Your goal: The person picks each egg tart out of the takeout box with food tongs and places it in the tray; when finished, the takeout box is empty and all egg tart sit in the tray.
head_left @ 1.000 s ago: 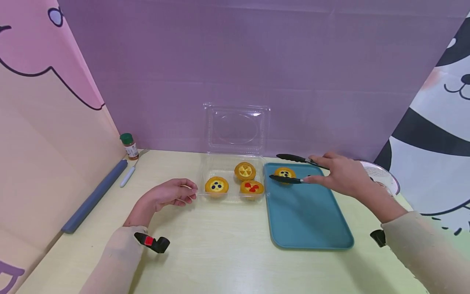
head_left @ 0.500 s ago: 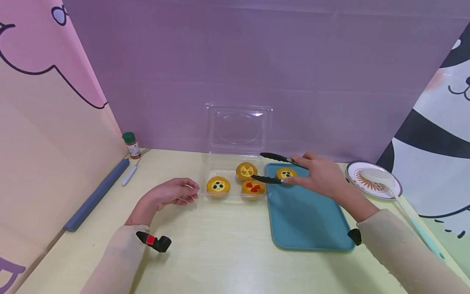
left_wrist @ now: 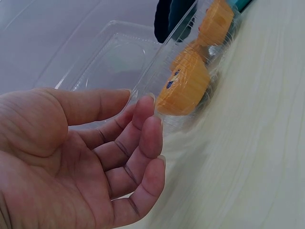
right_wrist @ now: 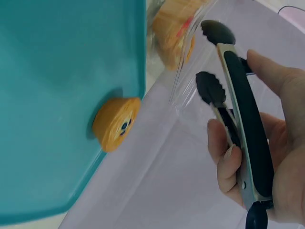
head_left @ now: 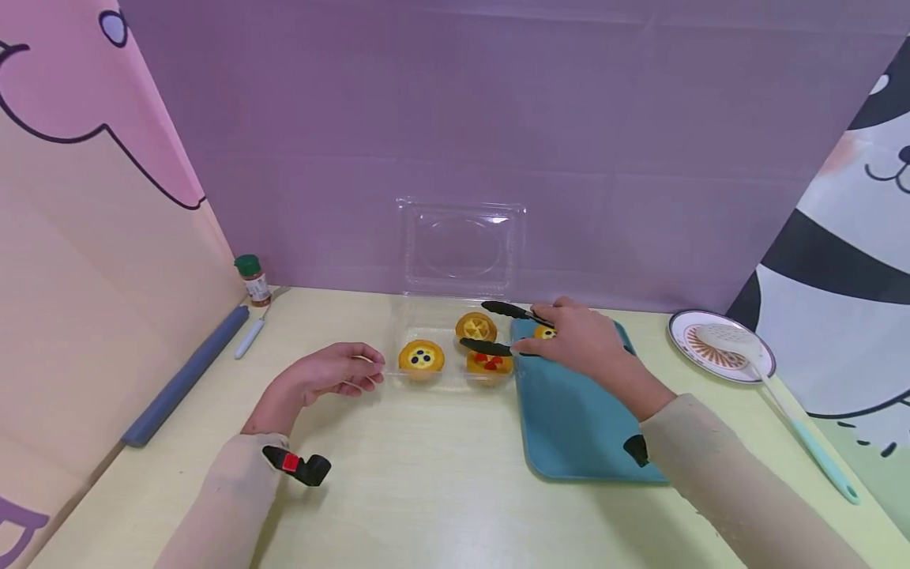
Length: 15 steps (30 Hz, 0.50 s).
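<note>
My left hand [head_left: 340, 370] pinches the left rim of a clear plastic clamshell container [head_left: 419, 320] between thumb and index finger, other fingers curved below. Its lid [head_left: 460, 249] stands open at the back. Inside sit a blueberry-topped tart [head_left: 421, 360], a yellow-topped tart [head_left: 471, 324] and a red-topped tart [head_left: 490, 366]. My right hand [head_left: 579, 340] grips black-tipped tongs [right_wrist: 252, 124], their arms spread with nothing between the tips. In the head view the tips overlap the two right-hand tarts. Partly behind the right hand, another blueberry-topped tart [right_wrist: 116, 124] rests on the blue-green tray [head_left: 569, 427].
At the right, a patterned plate [head_left: 693, 348] bears the head of a skimmer [head_left: 817, 450] with a pale green handle. Along the left lie a blue bar [head_left: 188, 375], a white-handled tool [head_left: 249, 338] and a green-capped jar [head_left: 254, 283]. A purple sheet [head_left: 341, 158] hangs behind.
My right hand has carried the spread tongs left, from around the tart on the tray to over the container's right-hand tarts. That tart stays on the tray. The left hand keeps its place.
</note>
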Tool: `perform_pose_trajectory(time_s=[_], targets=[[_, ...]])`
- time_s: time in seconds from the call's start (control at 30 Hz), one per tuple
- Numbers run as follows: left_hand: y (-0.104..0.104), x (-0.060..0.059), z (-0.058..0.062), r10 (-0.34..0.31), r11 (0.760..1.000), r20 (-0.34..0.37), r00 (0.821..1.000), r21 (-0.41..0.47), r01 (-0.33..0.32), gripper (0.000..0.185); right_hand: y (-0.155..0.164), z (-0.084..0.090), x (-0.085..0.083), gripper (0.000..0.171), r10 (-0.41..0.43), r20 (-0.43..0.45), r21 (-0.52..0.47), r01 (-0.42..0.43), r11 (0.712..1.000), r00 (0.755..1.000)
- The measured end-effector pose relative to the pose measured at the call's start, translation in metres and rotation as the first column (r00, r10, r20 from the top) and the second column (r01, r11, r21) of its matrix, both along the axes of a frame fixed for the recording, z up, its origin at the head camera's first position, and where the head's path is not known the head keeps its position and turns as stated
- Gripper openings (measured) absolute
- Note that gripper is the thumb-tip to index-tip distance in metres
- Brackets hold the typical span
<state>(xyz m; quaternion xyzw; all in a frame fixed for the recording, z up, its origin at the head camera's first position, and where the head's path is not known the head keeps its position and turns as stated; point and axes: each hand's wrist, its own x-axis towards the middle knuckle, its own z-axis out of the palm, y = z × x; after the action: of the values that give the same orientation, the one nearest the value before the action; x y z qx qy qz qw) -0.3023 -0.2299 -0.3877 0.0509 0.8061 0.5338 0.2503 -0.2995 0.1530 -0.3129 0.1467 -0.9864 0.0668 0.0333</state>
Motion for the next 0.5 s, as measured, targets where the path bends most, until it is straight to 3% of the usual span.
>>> perform_pose_trajectory(time_s=[0.5], targets=[[0.001, 0.0, 0.002, -0.002, 1.0, 0.0, 1.0, -0.004, 0.002, 0.037, -0.019, -0.004, -0.002, 0.081, -0.106, 0.082, 0.0, 0.106, 0.994, 0.991]])
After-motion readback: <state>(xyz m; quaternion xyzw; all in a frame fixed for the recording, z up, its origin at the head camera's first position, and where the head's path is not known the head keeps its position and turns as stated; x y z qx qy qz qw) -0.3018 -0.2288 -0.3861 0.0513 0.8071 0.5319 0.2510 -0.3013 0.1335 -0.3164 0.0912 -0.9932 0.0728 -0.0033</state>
